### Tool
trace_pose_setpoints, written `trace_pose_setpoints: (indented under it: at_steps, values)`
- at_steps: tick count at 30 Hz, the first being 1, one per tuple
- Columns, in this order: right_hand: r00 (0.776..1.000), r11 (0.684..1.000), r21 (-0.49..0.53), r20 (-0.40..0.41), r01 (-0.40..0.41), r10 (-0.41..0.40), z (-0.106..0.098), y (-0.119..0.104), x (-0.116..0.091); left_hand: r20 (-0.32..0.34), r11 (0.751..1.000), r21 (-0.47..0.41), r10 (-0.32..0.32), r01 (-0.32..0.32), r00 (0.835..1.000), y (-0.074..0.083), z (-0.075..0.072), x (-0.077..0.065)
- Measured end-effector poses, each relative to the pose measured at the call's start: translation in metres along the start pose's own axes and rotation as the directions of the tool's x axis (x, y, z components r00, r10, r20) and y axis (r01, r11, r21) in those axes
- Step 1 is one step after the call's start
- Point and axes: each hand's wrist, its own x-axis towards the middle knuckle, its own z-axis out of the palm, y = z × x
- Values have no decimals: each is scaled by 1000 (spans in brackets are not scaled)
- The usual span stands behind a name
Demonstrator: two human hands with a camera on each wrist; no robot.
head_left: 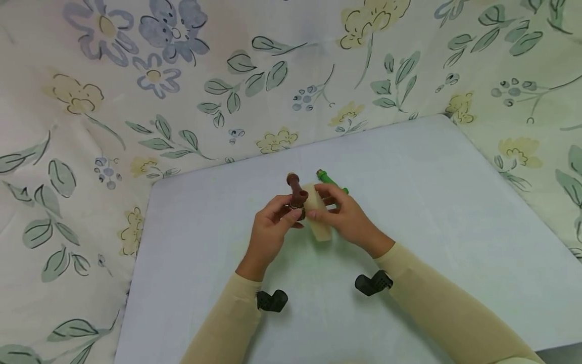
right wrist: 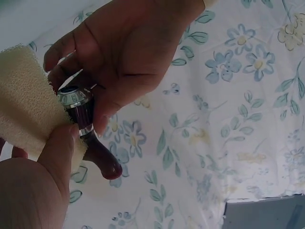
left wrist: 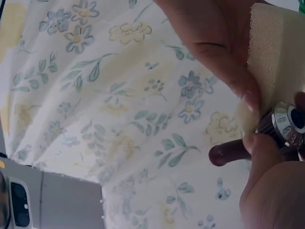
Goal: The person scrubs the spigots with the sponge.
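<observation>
My left hand (head_left: 268,230) grips a dark brown, glossy handle-shaped piece (head_left: 294,187) with a gold-coloured tip and a side opening. Its lower end carries a silver ring (left wrist: 286,125) with marks round it, framed by my fingers. Between the fingers and thumb of my right hand (head_left: 347,215) is a cream sponge block (head_left: 322,230), held close beside the brown piece. In the right wrist view the sponge (right wrist: 26,98) overlaps the brown piece's side, and the left hand (right wrist: 126,55) comes in from above. What the brown piece is, I cannot tell.
Behind my right hand, a green rod-like piece (head_left: 325,177) with a gold-coloured tip lies on the white table (head_left: 204,242). Flower-patterned cloth (head_left: 182,101) hangs behind and beside the table. Black wrist cameras (head_left: 273,301) sit at both sleeves.
</observation>
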Motion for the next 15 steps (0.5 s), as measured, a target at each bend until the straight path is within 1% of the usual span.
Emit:
trace_pose_setpoints:
  at_steps: [2, 3, 5, 8, 9, 10, 12, 15]
  values:
    - [1000, 1000, 7, 5, -6, 6, 1, 1, -1, -33, 995, 96, 6, -3, 999, 4, 1, 1]
    - [1000, 1000, 6, 5, -9, 9, 2, 0, -1, -53, 988, 153, 11, -3, 999, 7, 1, 1]
    - [1000, 1000, 0, 10, -10, 10, 3, 0, -3, -92, 963, 271, 28, -2, 995, 10, 2, 1]
    - [1000, 1000, -20, 15, 11, -11, 7, -4, -5, -147, 921, 388, 50, 11, 988, 12, 4, 2]
    - [1000, 999, -29, 17, 22, -21, 8, -5, -6, -165, 912, 411, 52, 21, 985, 12, 4, 2]
    - [999, 999, -34, 21, 34, -34, 10, -7, -7, -180, 911, 411, 51, 28, 982, 12, 5, 1]
    - [998, 997, -45, 24, 58, -57, 11, -11, -8, -197, 926, 376, 37, 41, 980, 10, 5, 2]
    - [996, 996, -44, 24, 81, -80, 12, -22, -11, -185, 944, 327, 28, 35, 982, 7, 4, 2]
